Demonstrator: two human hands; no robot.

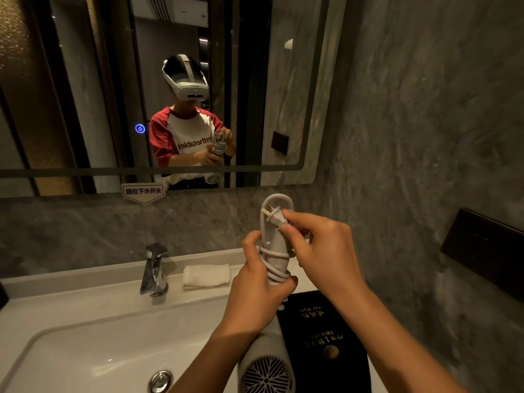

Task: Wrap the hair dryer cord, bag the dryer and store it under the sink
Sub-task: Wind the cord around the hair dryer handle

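A pale grey hair dryer (268,361) is held over the counter, handle pointing up and its grilled rear end toward me at the bottom. Its cord (273,260) is coiled several times around the handle. My left hand (255,290) grips the handle over the coils. My right hand (320,248) pinches the two-pin plug (274,217) next to the loop at the handle's top. A black storage bag (326,338) with gold lettering lies flat on the counter beneath the dryer.
A white basin (85,353) with a chrome tap (154,270) and drain knob (161,380) lies to the left. A folded white towel (205,276) rests behind it. A mirror (85,80) hangs ahead; a black wall fixture (482,251) sticks out on the right.
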